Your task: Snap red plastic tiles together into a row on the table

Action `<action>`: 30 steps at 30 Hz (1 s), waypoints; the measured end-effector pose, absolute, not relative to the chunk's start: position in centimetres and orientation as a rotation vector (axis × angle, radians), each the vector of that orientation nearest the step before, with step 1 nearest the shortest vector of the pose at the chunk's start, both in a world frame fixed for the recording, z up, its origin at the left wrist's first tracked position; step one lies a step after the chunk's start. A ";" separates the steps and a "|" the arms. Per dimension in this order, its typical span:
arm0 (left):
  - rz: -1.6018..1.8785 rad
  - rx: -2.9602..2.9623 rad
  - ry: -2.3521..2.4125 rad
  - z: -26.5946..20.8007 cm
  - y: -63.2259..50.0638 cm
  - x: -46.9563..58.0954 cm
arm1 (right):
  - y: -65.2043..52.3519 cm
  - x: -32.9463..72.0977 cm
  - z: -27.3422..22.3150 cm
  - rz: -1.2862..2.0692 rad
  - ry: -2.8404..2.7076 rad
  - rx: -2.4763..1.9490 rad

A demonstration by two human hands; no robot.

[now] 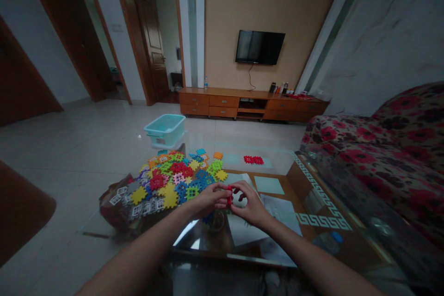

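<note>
A person's two bare hands meet over a glass tabletop (322, 221) edged with a white Greek-key pattern. The landmark here is a big heap of interlocking plastic tiles (169, 194), toothed along their edges, in yellow, blue, green, orange, white, pink and red.

Just right of the heap's near side, the hands share one small red plastic tile (229, 196), held up almost edge-on (its face hardly shows). The left hand (207, 200) is clamped on it from the left, fingertips and thumb together. The right hand (250, 205) pinches it from the other side, index finger and thumb curved into a loop with a gap inside.

Right of the heap, toward its far end, lies a separate row of red tiles (253, 160). Nearer, also to the heap's right, pale paper sheets (281, 212) show beneath and beyond the hands. Just past the heap sits a turquoise plastic tub (169, 137). Well beyond the heap stand a long wooden TV cabinet (224, 101) and, above it, a dark wall-mounted television (260, 47). Far right of the heap is a sofa with a red floral cover (350, 134).
</note>
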State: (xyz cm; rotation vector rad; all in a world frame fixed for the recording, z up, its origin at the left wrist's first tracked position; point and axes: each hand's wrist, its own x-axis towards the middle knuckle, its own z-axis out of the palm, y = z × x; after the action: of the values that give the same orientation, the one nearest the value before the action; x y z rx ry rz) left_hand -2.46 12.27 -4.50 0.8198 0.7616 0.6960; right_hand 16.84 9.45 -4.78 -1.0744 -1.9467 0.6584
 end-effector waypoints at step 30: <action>0.897 1.646 1.284 -5.1 12.1 -1.1 | 8.9 15.4 -3.9 -0.180 -2.231 -1.359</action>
State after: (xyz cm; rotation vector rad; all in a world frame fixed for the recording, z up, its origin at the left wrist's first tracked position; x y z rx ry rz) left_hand -1.05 12.10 -5.10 1.6463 1.2836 0.8971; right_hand 15.36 8.90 -3.87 -1.3590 -2.2307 -0.1798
